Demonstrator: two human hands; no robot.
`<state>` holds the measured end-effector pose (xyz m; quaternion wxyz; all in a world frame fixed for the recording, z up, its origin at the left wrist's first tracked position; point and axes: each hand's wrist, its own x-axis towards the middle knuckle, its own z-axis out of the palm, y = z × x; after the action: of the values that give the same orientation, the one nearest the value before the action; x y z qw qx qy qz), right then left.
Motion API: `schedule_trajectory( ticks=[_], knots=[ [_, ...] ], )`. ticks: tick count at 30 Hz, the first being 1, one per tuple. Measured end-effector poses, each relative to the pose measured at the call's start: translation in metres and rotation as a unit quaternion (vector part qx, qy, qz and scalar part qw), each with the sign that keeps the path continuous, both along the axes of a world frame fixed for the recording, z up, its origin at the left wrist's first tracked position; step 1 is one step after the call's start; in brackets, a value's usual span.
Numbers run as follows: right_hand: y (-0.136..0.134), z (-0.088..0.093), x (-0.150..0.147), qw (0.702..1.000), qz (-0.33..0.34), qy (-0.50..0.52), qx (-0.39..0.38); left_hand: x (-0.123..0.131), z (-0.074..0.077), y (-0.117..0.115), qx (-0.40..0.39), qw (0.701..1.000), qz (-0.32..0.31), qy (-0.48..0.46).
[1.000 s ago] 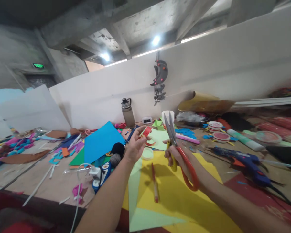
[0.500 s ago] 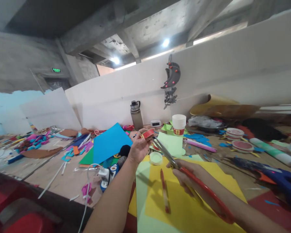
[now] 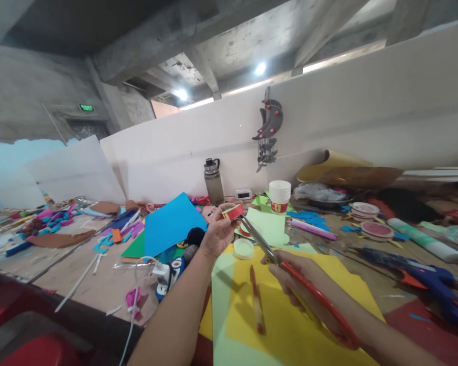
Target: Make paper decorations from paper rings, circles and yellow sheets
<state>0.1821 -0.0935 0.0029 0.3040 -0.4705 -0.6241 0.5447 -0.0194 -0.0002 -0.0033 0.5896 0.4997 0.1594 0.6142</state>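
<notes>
My left hand (image 3: 218,235) is closed on a small round red paper-cup piece (image 3: 234,211), with a pale green face showing at its top. Red-handled scissors (image 3: 305,282) are gripped in my right hand (image 3: 290,269), their blades pointing up and left. The blade tips reach the edge of the red piece; whether they touch it I cannot tell. Below my hands, a red pen (image 3: 256,300) lies on yellow paper (image 3: 290,325). Just under the blades sits a shallow round piece (image 3: 244,249) with a pale green centre.
Stacked white paper cups (image 3: 280,195) stand behind, right of a grey bottle (image 3: 213,180). A blue sheet (image 3: 175,223) and a power strip (image 3: 170,277) with a white cable are at left. A blue glue gun (image 3: 423,274) and round cup pieces (image 3: 377,230) lie at right.
The red piece in my left hand has tilted, so more of its pale green face shows. The scissors have barely moved, and the whole view has shifted slightly.
</notes>
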Motion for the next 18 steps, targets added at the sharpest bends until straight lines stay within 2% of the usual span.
schedule_trajectory(
  ticks=[9, 18],
  knots=[
    [0.0032, -0.0057, 0.0025, 1.000, -0.004, 0.001, -0.010, -0.0004, -0.0066, 0.0045, 0.013, 1.000, -0.002, -0.004],
    [-0.0030, 0.0022, 0.0041, 0.999, -0.008, 0.036, 0.006, -0.0004, -0.0088, 0.0071, -0.018, 1.000, 0.010, 0.009]
  ],
)
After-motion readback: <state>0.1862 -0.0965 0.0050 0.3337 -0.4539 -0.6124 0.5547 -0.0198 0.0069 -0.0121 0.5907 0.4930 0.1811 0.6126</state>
